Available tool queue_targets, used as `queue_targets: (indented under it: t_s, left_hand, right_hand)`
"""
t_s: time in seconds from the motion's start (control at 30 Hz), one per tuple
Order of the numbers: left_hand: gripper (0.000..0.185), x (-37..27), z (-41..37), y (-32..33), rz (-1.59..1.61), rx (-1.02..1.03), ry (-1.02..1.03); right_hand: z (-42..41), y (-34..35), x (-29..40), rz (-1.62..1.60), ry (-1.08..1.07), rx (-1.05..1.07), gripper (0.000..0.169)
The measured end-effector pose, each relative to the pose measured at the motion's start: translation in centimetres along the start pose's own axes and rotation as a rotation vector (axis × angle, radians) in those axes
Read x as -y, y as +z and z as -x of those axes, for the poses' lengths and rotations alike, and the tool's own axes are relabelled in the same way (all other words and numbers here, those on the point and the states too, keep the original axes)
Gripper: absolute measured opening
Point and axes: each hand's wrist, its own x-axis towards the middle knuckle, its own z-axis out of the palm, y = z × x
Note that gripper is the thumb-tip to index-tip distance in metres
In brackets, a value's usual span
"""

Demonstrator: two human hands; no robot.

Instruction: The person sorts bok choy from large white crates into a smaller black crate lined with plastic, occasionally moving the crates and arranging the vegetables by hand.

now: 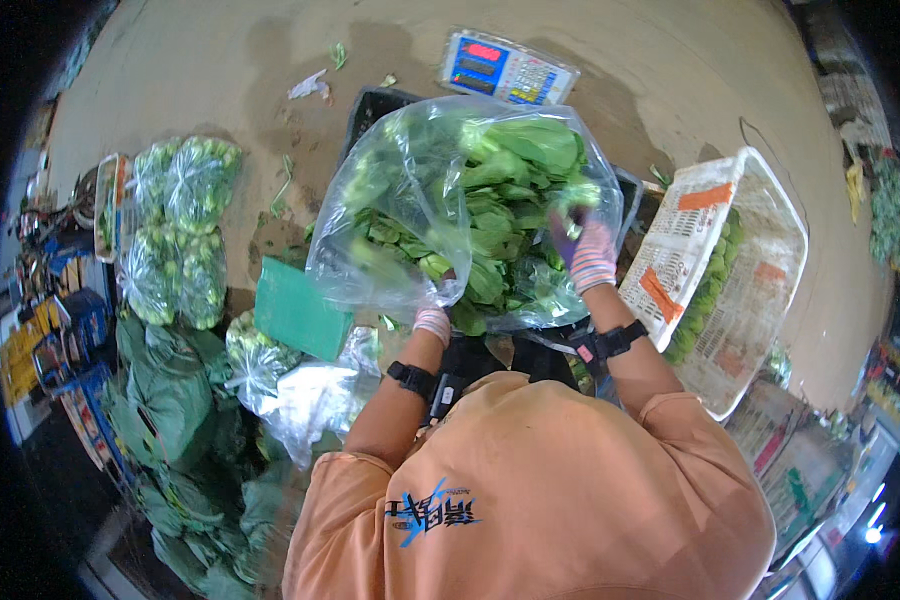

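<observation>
A large clear plastic bag (390, 172) of leafy green vegetables (495, 217) lies over a black crate (371, 109) in front of me. My left hand (436, 311), in a striped work glove, is at the bag's near edge; its fingers are partly hidden by the plastic, so its grip cannot be told. My right hand (586, 247), in a striped glove with a dark palm, is at the bag's right side, shut on a bunch of leafy greens (574, 199), slightly blurred. Beyond the crate stands a digital price scale (508, 69) with a lit red display.
Bagged greens (184, 187) and dark green sacks (172, 397) lie at the left. A green board (304, 307) and another bag of greens (259, 352) are near my left arm. To the right, a white plastic crate (784, 247) tilts, greens inside. Leaf scraps (283, 184) lie on the floor.
</observation>
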Motion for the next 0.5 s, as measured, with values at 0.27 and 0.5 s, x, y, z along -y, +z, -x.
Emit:
queue_targets:
  t_s: [0.27,0.5]
  left_hand:
    - [0.044,9.8,9.8,16.1,-1.141,-0.111,-0.176]
    - [0.061,8.1,7.6,13.9,-2.000,0.080,0.178]
  right_hand:
    - [6.9,-2.0,-6.3,0.075,-0.036,0.521,0.026]
    - [11.1,-8.6,-9.0,-0.402,-0.017,0.185,0.024]
